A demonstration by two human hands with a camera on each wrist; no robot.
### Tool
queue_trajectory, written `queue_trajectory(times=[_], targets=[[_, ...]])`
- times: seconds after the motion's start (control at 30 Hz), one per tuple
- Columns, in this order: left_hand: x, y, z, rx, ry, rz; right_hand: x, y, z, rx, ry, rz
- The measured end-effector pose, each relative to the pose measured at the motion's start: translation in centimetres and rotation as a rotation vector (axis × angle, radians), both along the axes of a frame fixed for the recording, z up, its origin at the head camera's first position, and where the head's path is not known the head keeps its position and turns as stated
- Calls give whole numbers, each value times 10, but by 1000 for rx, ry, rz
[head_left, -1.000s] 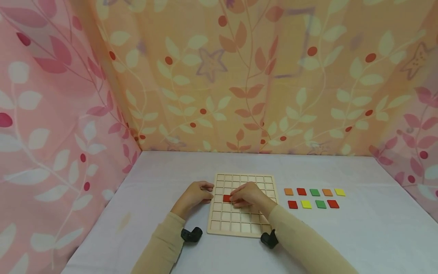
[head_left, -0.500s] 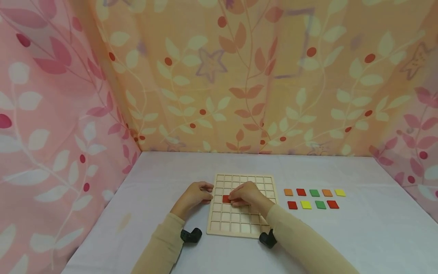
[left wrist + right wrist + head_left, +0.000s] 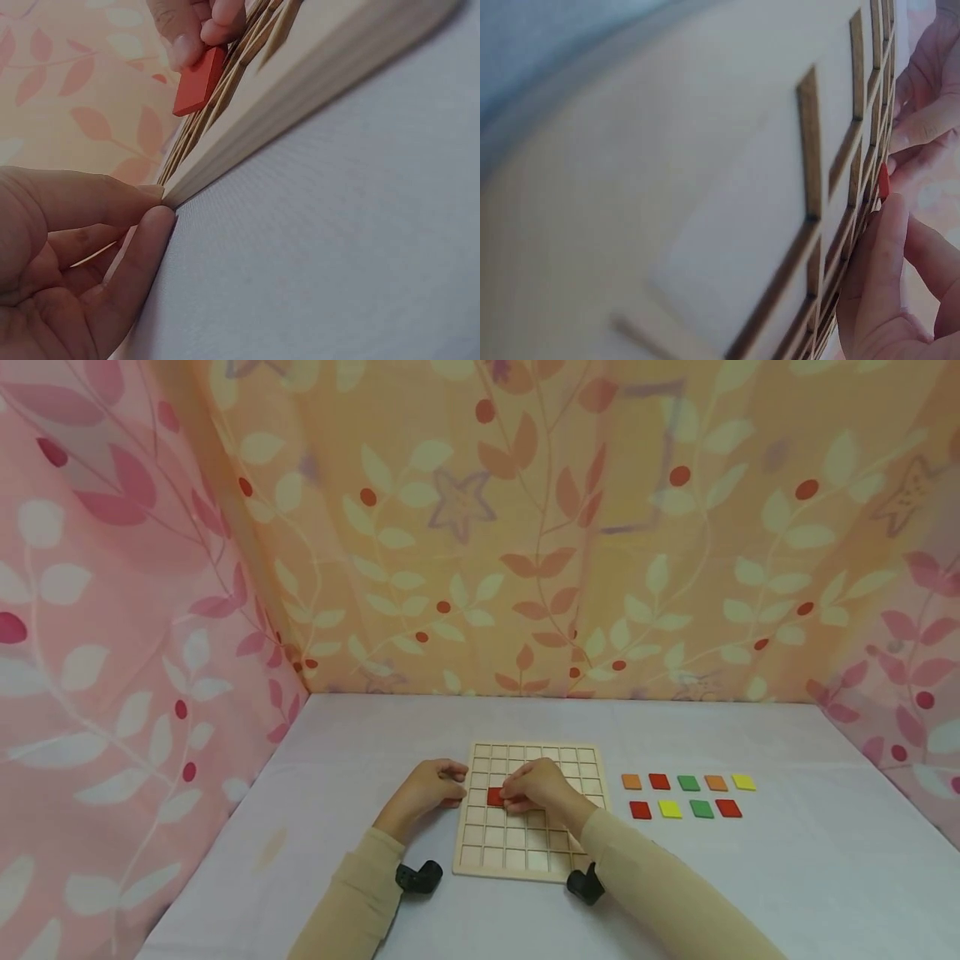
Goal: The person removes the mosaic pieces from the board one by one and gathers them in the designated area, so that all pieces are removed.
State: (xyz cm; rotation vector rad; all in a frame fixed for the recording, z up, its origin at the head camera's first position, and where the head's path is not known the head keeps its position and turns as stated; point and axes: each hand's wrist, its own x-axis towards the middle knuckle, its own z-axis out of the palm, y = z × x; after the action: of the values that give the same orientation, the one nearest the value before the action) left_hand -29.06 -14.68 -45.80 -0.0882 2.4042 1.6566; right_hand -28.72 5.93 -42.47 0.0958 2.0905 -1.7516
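A square wooden grid board [image 3: 487,858] lies on the white table, divided by thin ridges into small cells. The left hand [image 3: 426,793] is at its left edge; in the left wrist view, the thumb and a fingertip of that hand [image 3: 90,247] meet at the board's edge [image 3: 247,135]. Over the board's left-middle cells, the right hand [image 3: 542,789] pinches a red square tile [image 3: 495,796] by its right side. The tile appears slightly tilted in the left wrist view [image 3: 196,82]. The right hand's fingers hide several cells behind them.
Right of the board, loose square tiles lie in two rows: orange [image 3: 632,782], red [image 3: 659,782], green [image 3: 688,783] and yellow [image 3: 744,782] among them. Black wrist cameras [image 3: 420,877] jut from both sleeves. Patterned cloth walls [image 3: 465,568] enclose the table's back and sides.
The right hand and the red tile have shifted very slightly left. The left hand stays at the board's edge, and the loose tiles have not moved.
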Motion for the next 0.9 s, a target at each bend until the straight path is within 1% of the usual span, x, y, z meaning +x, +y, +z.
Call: queue_trajectory(times=[0.3,0.43,0.7,0.9], targets=[[3,1,2,9,9,3,-2,-2,1,29,-23,-10],[4,1,3,-9,12,-5,-1,0,4,40,-26,-11],[4,0,2,-13,24,-28,4,11,8,63,-8,21],[3,-1,1,-16,28,-22,6,20,13,57,3,61]])
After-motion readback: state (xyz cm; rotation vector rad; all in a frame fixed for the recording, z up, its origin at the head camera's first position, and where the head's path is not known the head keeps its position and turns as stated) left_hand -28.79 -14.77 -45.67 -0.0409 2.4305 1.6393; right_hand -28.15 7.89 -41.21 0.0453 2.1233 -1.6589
